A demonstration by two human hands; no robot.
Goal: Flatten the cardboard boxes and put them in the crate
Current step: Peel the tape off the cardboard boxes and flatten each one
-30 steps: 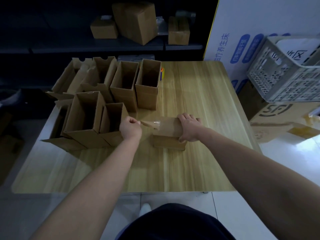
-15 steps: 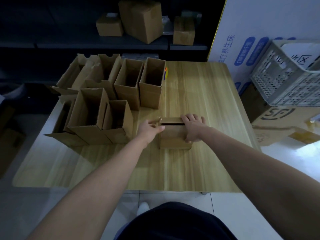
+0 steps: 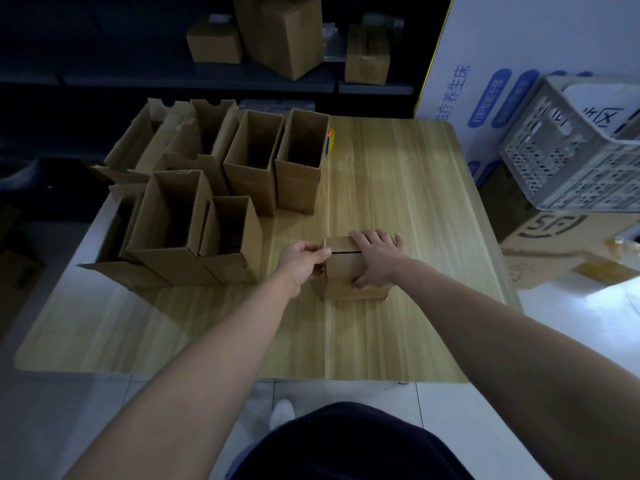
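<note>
A small brown cardboard box (image 3: pixel 341 271) stands on the wooden table (image 3: pixel 381 188), its top flaps nearly closed with a dark slit between them. My right hand (image 3: pixel 375 259) lies over the box top, fingers on the far flap and thumb down the near side. My left hand (image 3: pixel 301 259) pinches the left end of the near top flap. Several open cardboard boxes (image 3: pixel 221 202) stand upright on the table's left half. The pale plastic crate (image 3: pixel 575 157) sits off the table at the right, tilted on other cardboard.
A printed flat carton (image 3: pixel 561 247) lies under the crate on the floor. A dark shelf (image 3: pixel 207 81) behind the table carries three closed boxes. A small blue and orange object (image 3: pixel 330 140) peeks out beside the far open box. Bare table lies in front of me.
My left hand pulled a tape strip off the box's left end, then came back and now pinches the top flap. A slit has opened between the flaps. My right hand stayed on the box.
</note>
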